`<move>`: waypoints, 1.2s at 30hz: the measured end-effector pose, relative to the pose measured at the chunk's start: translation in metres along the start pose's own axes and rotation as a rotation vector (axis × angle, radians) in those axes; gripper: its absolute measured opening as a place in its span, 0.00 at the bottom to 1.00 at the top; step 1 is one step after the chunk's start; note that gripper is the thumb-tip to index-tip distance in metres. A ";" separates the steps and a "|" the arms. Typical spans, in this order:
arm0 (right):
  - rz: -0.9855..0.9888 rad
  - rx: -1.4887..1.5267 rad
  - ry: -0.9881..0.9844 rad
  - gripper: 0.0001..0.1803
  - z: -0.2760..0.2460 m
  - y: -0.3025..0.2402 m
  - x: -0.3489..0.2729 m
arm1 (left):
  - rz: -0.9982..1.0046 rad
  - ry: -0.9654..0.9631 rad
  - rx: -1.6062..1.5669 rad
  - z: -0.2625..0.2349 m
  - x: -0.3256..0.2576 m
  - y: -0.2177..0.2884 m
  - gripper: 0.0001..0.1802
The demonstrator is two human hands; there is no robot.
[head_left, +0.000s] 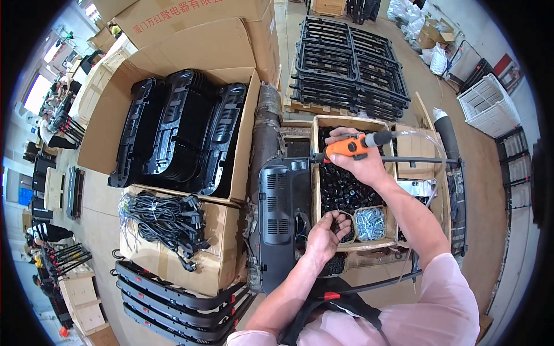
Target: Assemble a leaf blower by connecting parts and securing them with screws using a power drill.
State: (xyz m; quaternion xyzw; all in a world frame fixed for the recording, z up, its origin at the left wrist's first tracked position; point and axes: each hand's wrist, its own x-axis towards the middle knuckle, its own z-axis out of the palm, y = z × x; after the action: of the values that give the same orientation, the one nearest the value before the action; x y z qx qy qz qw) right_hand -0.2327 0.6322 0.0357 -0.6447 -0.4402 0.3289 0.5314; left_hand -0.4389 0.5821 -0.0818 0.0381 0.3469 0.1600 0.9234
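Observation:
My right hand (360, 164) is wrapped round an orange and black power screwdriver (349, 148), with a clear hose running from its back end. Its tip points left, by the corner where a black bar (418, 160) meets a black plastic housing (277, 207) with vent slots. Below, my left hand (326, 235) has its fingers curled at a small bin of dark small parts (346, 226). Whatever those fingers hold is too small to make out. Beside that bin sits a box of silvery screws (370, 224).
Black round parts (349, 190) fill a wooden tray under my right hand. On the left, a cardboard box (242, 144) holds stacked black housings (176, 127); nearer are bundled black cables (164, 222) and stacked curved black parts (173, 308). Black metal frames (352, 63) are piled at the back.

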 end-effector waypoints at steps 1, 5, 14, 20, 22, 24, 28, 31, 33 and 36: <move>-0.002 -0.005 -0.001 0.30 0.002 0.004 0.008 | 0.000 -0.005 -0.002 -0.002 0.001 0.002 0.17; -0.034 -0.021 -0.002 0.28 0.010 0.019 0.029 | 0.009 0.020 0.031 -0.002 0.003 0.011 0.18; 0.051 -0.143 -0.069 0.27 0.024 0.027 0.041 | 0.077 0.017 0.073 -0.013 0.021 0.024 0.17; 0.007 -0.254 -0.086 0.21 0.030 0.029 0.043 | 0.131 -0.020 0.135 -0.017 0.039 0.037 0.16; -0.010 -0.269 -0.088 0.18 0.032 0.037 0.043 | 0.144 -0.009 0.109 -0.010 0.039 0.037 0.16; 0.000 -0.291 -0.097 0.18 0.031 0.033 0.044 | 0.158 0.004 0.085 -0.005 0.039 0.039 0.16; -0.015 -0.300 -0.109 0.18 0.030 0.037 0.046 | 0.136 -0.010 0.088 -0.001 0.044 0.049 0.16; -0.029 -0.306 -0.158 0.18 0.029 0.035 0.047 | 0.124 -0.018 0.078 -0.006 0.050 0.054 0.15; -0.015 -0.308 -0.198 0.18 0.031 0.033 0.048 | 0.128 -0.023 0.093 -0.013 0.055 0.056 0.14; 0.045 -0.292 -0.207 0.19 0.029 0.034 0.051 | 0.145 -0.051 0.087 -0.012 0.060 0.060 0.13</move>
State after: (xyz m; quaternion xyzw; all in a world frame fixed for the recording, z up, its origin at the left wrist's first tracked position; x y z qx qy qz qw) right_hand -0.2307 0.6885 -0.0014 -0.6875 -0.5212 0.3377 0.3764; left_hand -0.4201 0.6581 -0.1175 0.1072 0.3263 0.2104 0.9153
